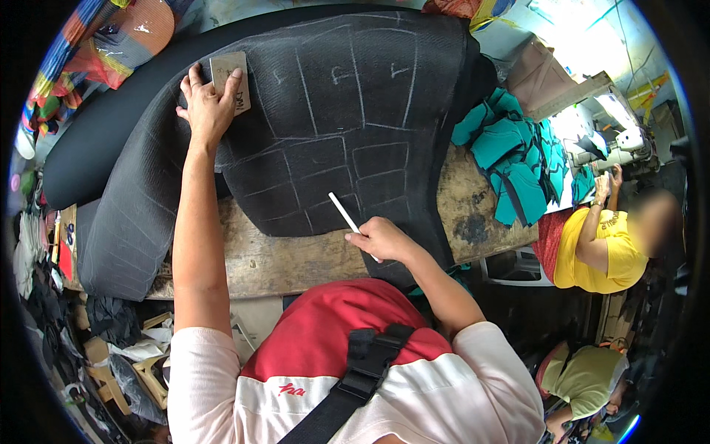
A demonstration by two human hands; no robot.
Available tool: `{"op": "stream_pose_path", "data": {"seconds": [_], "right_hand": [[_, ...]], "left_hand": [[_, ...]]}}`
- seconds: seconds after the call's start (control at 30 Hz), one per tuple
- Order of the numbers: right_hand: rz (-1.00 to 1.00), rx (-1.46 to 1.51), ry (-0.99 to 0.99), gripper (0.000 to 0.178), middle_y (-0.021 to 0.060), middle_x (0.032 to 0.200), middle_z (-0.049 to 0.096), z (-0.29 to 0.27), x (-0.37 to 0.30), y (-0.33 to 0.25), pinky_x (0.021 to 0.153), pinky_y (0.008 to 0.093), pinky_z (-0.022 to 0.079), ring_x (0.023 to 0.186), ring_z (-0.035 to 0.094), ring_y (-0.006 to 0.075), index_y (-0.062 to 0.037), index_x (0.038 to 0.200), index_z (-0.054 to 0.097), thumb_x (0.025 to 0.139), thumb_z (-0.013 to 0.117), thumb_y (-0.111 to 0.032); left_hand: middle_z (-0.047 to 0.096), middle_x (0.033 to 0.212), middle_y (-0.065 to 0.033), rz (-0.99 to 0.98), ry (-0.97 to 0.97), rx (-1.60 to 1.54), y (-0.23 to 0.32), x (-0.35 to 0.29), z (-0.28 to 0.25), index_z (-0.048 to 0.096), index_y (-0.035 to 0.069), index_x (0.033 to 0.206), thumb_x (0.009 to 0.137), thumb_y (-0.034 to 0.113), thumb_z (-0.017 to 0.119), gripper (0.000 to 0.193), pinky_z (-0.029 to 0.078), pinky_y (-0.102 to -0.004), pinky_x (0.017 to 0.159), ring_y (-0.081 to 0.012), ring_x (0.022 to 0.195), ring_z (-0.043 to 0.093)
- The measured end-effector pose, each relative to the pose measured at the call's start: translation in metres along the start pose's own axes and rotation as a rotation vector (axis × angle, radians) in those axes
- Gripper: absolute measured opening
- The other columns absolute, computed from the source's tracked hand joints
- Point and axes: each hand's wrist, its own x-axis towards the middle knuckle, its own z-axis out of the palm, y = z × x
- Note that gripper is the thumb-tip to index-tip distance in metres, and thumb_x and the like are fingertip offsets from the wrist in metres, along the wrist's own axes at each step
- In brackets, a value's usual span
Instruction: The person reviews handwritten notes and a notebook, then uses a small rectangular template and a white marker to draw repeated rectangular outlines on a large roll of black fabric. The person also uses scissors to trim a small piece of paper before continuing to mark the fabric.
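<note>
A black textured fabric sheet (318, 170), drawn over with pale lines forming several panel outlines, lies across the wooden table. At its far left part, my left hand (209, 111) presses a small tan card template (234, 78) against the fabric. The thumb rests on the card, and the other fingers spread along its left side. My right hand (381, 240) pinches a slim white marking pencil (343, 211) over the sheet's near edge. The pencil slants up and left; whether its tip touches the fabric I cannot tell.
The worn wooden tabletop (296, 263) shows along the near side. Teal cut pieces (510, 152) are heaped at the right, beside a sewing machine (629, 148) where a person in yellow (603, 248) sits. Another person (584, 377) is lower right. Colourful bundles (122, 44) lie far left.
</note>
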Motion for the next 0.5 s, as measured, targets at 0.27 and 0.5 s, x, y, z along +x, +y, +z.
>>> {"op": "stream_pose_path", "data": {"seconds": [0.27,0.5], "right_hand": [[-0.113,0.088,0.247,0.045,0.0029,0.046,0.05,-0.058,0.028,-0.009,0.04,0.0288,0.038,0.04,0.05,0.0115,0.0002,0.061,0.059,0.088,0.06,-0.036],[0.136,0.313,0.239,0.043,0.0004,0.046,0.047,-0.081,-0.09,0.078,0.037,0.0242,0.031,0.039,0.044,0.0074,-0.004,0.056,0.054,0.086,0.063,-0.033]], "left_hand": [[0.027,0.145,-0.0159,0.038,0.036,0.022,-0.007,0.004,0.003,0.071,0.006,0.092,0.082,0.06,0.054,0.058,0.014,-0.0743,0.093,-0.0333,0.135,0.02],[0.027,0.146,-0.015,-0.005,0.01,0.043,-0.007,0.005,0.004,0.069,0.009,0.102,0.082,0.06,0.052,0.058,0.013,-0.074,0.094,-0.033,0.136,0.018]]}}
